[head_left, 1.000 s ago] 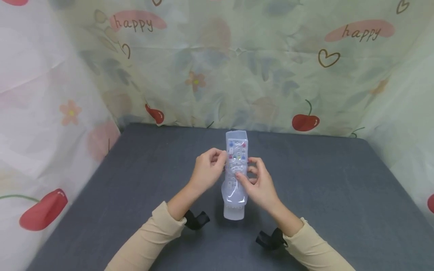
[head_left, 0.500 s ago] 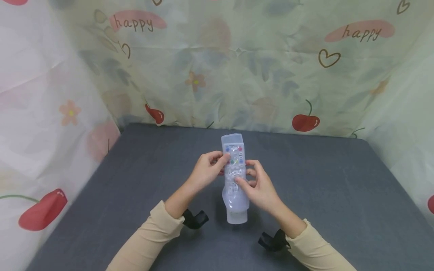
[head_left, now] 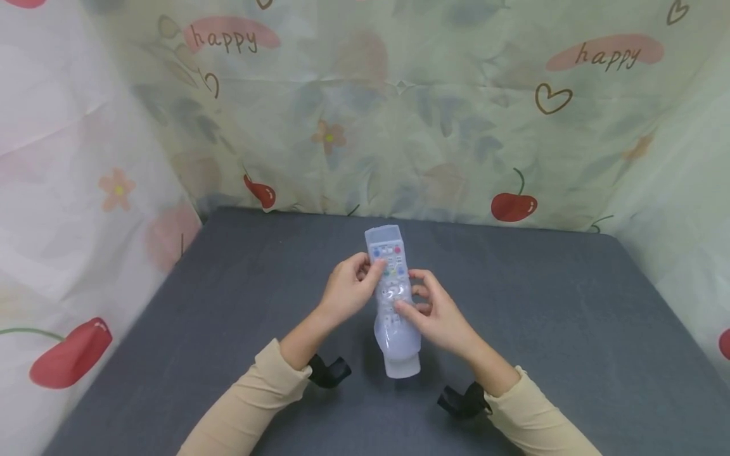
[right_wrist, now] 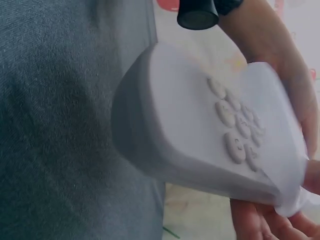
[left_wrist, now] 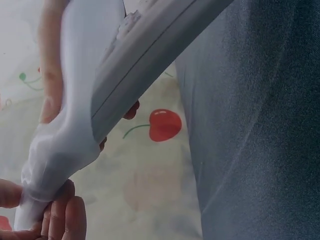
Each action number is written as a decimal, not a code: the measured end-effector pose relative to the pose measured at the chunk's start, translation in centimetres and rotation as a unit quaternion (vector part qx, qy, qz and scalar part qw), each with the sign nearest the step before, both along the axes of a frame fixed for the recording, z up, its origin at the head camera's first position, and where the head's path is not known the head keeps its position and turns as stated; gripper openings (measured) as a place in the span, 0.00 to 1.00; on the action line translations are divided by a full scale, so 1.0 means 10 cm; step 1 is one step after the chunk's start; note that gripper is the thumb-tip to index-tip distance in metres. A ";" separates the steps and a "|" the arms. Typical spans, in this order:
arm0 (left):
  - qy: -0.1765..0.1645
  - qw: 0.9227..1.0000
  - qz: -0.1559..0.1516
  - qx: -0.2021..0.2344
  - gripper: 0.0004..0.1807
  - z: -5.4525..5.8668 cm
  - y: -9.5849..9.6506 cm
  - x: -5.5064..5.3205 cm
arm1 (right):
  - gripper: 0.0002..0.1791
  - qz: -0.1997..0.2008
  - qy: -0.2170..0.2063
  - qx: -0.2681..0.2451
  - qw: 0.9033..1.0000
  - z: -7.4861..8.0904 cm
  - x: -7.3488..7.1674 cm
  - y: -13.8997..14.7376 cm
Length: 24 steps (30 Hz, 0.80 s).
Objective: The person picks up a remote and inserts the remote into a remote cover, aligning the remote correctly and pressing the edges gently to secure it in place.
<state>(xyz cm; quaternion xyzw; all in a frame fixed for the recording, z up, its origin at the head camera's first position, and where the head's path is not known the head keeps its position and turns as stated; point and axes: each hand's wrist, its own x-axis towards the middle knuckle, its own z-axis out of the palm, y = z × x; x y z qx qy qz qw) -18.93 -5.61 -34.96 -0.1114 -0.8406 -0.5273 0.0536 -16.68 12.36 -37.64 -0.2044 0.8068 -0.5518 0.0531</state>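
Observation:
A white remote control [head_left: 402, 367] with coloured buttons is partly inside a wrinkled translucent sleeve [head_left: 398, 339], above the table. The sleeve extends past the remote's far end, while the near end sticks out bare. My left hand [head_left: 349, 286] pinches the upper left side, its thumb on the front. My right hand [head_left: 438, 316] grips the lower right side, thumb on the front and fingers round the edge. In the left wrist view, the sleeve [left_wrist: 62, 145] bunches near the fingers. In the right wrist view, raised number buttons show on the remote [right_wrist: 185, 115] beside the sleeve's edge [right_wrist: 282, 135].
A dark grey cloth-covered table [head_left: 542, 304] lies under both hands. Behind it and at both sides hangs a printed curtain [head_left: 399, 126] with cherries and flowers. Black wrist mounts [head_left: 464, 402] stick out below the beige sleeves.
The remote's far end has swung left and its near end right and slightly toward me. My left thumb has come from the edge onto the front. The right hand has shifted slightly down.

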 end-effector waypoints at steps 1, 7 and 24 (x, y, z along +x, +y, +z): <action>0.002 1.000 0.003 0.003 0.13 0.00 0.00 0.00 | 0.25 0.008 -0.005 0.005 1.000 0.00 0.00 0.01; 0.005 1.000 -0.014 0.024 0.14 -0.04 0.02 0.00 | 0.21 0.039 -0.029 0.028 0.998 -0.04 0.00 0.07; -0.047 0.988 -0.020 0.143 0.16 -0.15 0.07 0.04 | 0.18 -0.014 0.008 0.044 0.999 0.20 -0.15 0.14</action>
